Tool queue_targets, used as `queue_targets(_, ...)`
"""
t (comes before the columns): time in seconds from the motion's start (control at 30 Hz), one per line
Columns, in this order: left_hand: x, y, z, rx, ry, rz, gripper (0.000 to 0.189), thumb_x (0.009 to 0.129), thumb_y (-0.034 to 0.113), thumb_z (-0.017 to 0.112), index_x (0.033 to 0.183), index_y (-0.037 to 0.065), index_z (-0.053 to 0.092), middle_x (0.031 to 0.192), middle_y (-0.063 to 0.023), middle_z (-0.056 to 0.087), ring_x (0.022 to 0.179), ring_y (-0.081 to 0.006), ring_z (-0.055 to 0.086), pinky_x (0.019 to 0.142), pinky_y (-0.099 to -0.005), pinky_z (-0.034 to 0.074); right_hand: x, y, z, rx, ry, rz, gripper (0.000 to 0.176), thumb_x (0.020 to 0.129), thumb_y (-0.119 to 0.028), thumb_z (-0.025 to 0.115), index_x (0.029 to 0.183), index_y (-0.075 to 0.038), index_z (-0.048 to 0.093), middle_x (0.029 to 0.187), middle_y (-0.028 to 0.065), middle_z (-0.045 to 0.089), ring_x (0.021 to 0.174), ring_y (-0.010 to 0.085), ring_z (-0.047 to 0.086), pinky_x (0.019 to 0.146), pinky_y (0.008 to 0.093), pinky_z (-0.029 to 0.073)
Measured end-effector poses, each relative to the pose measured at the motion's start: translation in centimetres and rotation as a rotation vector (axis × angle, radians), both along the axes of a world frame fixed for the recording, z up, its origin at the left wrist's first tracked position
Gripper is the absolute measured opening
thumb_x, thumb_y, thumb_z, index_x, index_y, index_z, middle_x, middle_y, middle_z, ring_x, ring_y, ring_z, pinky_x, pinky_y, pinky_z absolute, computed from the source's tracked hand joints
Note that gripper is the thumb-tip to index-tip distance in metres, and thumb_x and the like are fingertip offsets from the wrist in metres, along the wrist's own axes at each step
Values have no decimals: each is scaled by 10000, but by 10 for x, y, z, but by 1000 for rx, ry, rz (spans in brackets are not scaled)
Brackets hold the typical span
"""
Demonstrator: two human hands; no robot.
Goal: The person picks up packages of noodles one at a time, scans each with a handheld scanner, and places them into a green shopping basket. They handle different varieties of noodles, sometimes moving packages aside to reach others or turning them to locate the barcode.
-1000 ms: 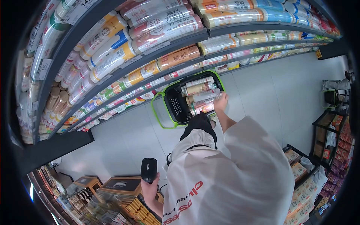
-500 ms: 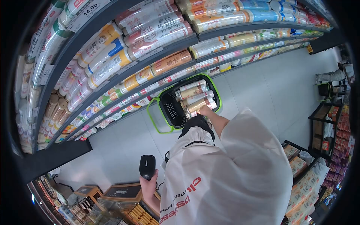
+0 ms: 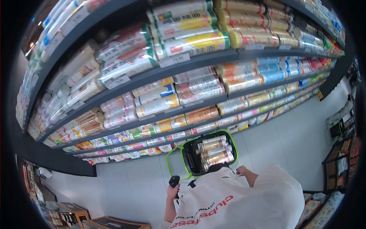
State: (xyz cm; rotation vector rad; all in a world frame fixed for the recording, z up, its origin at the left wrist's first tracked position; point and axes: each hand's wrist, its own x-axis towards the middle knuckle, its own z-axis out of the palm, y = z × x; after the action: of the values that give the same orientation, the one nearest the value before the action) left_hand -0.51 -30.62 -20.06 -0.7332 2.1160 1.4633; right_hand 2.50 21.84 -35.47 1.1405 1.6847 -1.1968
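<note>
At the lower left, my left hand (image 3: pixel 172 190) is wrapped around a black handheld barcode scanner (image 3: pixel 174 181), its rounded head pointing up. A black shopping basket with a bright green rim (image 3: pixel 235 147) stands on the floor in front of me, its green handle (image 3: pixel 168 163) folded out to the left. Several cylindrical noodle packs (image 3: pixel 217 156) lie side by side in its right part. My right hand (image 3: pixel 241 170) is just outside the basket's lower right corner, apart from the packs. Blur and small size hide how its fingers are set.
Long dark shelves (image 3: pixel 206 58) full of wrapped noodle packs curve across the view beyond the basket. Grey floor tiles (image 3: pixel 270 141) lie between shelf and aisle. Wooden display stands (image 3: pixel 114 222) are at the lower left, and racks with goods (image 3: pixel 335 156) at the right.
My right hand has left the packs in the basket and moved out to the right. The view has tilted up, showing more upper shelves. The scanner remains in my left hand.
</note>
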Motion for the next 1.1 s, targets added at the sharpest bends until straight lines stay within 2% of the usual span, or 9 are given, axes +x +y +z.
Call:
queue_targets(0.07,49,-39,-120,8,-146,87,282,792,259,767,875,-3,703,741,-88,689,620,-169,653,579,-340,529,2,-4,32,-30,41,-162,193,923,-158,556,925,4,662,814,126,693,675,219,674,572,395,580)
queue_targets(0.23,100,-42,-136,-201,-472,-32,317,782,336,698,876,33,703,748,-109,696,661,-233,684,642,-376,549,3,-3,65,-76,148,-265,209,926,-151,594,1055,3,650,915,134,695,752,249,689,670,420,592)
queue_targets(0.47,114,-55,-106,-253,-58,-690,403,717,378,739,1011,103,723,1001,-175,722,985,-347,683,818,-452,538,19,0,90,-13,43,112,260,919,-172,620,1096,16,651,1003,172,689,780,263,692,696,414,607)
queue_targets(0.6,113,-60,-118,-240,-179,0,353,724,305,763,895,4,693,806,-159,712,698,-270,704,654,-396,552,0,-5,88,-52,82,160,288,924,-276,607,1075,-36,656,1042,123,698,918,226,694,813,396,571)
queue_targets(0.67,118,-31,-131,38,-123,766,174,760,179,727,757,24,648,693,-109,665,541,-172,636,502,-346,503,-11,-22,98,-83,143,192,287,932,-259,602,1105,-34,638,1053,124,699,942,229,696,825,399,571)
queue_targets(0.73,128,-2,-140,199,-157,893,143,765,156,718,788,28,659,708,-100,671,561,-179,637,535,-363,512,-16,-36,103,-126,213,205,289,940,-247,599,1135,-35,621,1062,125,700,959,232,697,831,401,572)
queue_targets(0.8,151,16,-142,-243,-55,197,483,695,367,791,989,-4,695,890,-184,724,828,-317,711,717,-405,549,-13,-50,108,-185,289,197,295,946,-237,600,1165,-39,605,1066,126,701,968,234,696,832,402,573)
queue_targets(0.87,171,32,-145,-156,8,-112,623,639,473,810,1044,12,702,983,-198,723,954,-335,700,776,-412,551,6,-60,113,-226,352,151,303,950,-241,602,1173,-36,600,1071,134,698,978,241,695,835,404,574)
queue_targets(1.1,254,34,-119,-244,-244,-200,680,645,546,803,1073,27,707,1037,-187,717,998,-321,692,825,-420,550,183,-30,77,-245,273,-122,349,944,-210,603,1217,4,571,1046,192,693,998,282,688,808,403,583)
